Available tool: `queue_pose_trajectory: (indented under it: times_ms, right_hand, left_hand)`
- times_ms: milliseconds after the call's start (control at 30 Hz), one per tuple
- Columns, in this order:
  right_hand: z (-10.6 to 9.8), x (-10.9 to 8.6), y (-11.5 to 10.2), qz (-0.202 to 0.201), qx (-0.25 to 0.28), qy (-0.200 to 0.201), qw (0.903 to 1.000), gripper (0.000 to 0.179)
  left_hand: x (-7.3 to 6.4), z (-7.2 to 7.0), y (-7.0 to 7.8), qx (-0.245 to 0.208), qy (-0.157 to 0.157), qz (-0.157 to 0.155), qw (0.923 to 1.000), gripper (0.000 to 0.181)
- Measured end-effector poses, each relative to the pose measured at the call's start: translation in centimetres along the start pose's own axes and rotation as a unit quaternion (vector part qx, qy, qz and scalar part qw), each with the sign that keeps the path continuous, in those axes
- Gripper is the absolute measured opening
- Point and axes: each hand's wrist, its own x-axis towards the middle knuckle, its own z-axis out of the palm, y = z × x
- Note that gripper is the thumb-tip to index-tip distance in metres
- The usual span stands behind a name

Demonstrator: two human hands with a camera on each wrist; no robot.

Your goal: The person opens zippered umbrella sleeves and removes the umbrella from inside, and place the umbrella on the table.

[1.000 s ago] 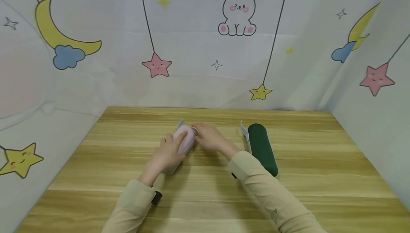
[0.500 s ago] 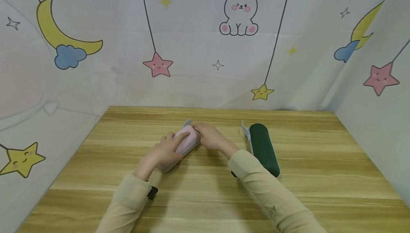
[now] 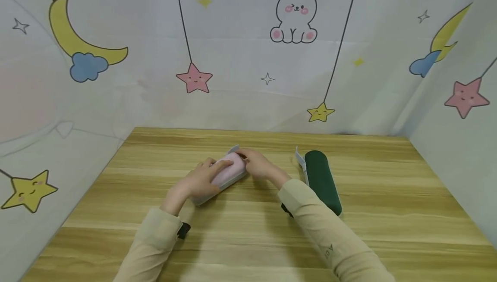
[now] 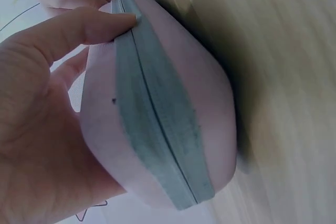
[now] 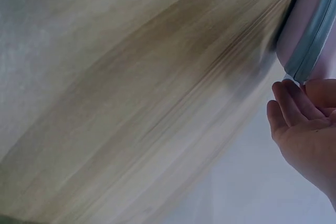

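Note:
A pink zippered pencil case (image 3: 234, 168) lies slanted on the table, left of the middle. My left hand (image 3: 197, 182) grips it from the near left side, the thumb pressing on the grey-green zipper band (image 4: 157, 114) in the left wrist view. At the far right end of the case, the curled fingers and thumb of my right hand (image 3: 259, 165) pinch at the zipper's end; the pull itself is mostly hidden by them. The right wrist view has this hand (image 5: 307, 121) right at the tip of the zipper band. A pale grey tab (image 3: 233, 148) sticks up behind the case.
A dark green case (image 3: 323, 180) with a pale grey strap (image 3: 300, 160) lies on the right, partly behind the right sleeve (image 3: 310, 206). The wooden table (image 3: 248, 239) ends at a white cloth backdrop (image 3: 233, 114) printed with stars, moons and a rabbit.
The pink pencil case has turned clockwise, its far end swinging to the right. My left hand has shifted slightly left with it, and my right hand stays at the far end.

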Motion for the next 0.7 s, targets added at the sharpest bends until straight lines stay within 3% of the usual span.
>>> queue_pose_trajectory:
  times_ms: [700]
  right_hand:
    - [0.1, 1.0, 0.5, -0.027, 0.055, -0.015, 0.998, 0.062]
  left_hand:
    - [0.0, -0.5, -0.5, -0.021, 0.005, 0.016, 0.9996, 0.076]
